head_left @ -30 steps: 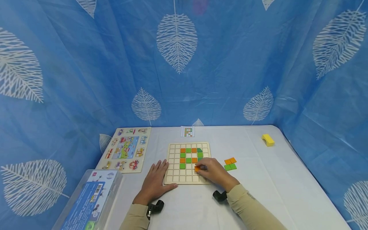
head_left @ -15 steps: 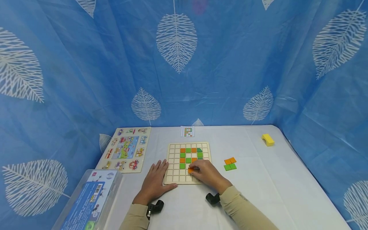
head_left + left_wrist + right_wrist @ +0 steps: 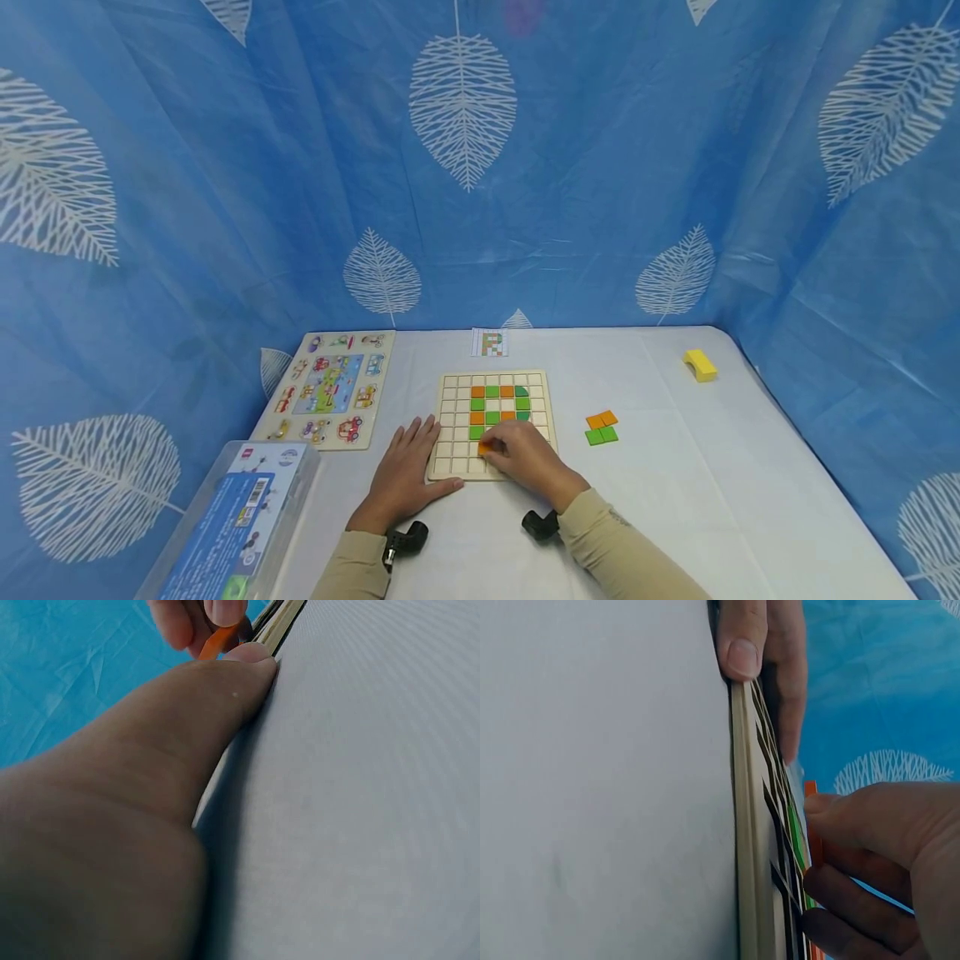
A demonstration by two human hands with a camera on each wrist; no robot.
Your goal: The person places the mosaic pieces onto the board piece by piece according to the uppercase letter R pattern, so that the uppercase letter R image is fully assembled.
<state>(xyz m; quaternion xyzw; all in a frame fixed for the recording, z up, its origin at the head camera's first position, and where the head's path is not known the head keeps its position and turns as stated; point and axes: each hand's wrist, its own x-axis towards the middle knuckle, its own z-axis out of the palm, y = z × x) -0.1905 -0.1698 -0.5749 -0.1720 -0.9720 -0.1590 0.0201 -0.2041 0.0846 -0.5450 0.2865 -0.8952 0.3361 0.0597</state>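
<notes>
A square wooden grid board (image 3: 450, 467) lies on the white table, with orange and green square tiles and rounded dark green ones set in its cells. My right hand (image 3: 525, 454) pinches an orange tile (image 3: 483, 448) between thumb and fingers, just below the lowest green tile (image 3: 477, 433) in the left column. In the right wrist view that orange tile (image 3: 811, 789) is tilted on edge above the grid. My left hand (image 3: 405, 475) rests at the board's lower left corner, fingers straight along its left side and thumb at the front edge.
Two orange tiles (image 3: 602, 419) and two green tiles (image 3: 602, 435) lie right of the board. Behind it is a small pattern card (image 3: 490, 342). A picture puzzle board (image 3: 330, 392) and a plastic case (image 3: 247, 508) sit left; a yellow arch block (image 3: 700, 366) is far right.
My right hand has moved left across the board with the orange tile, from the right columns to the left column of tiles. My left hand has stayed in place.
</notes>
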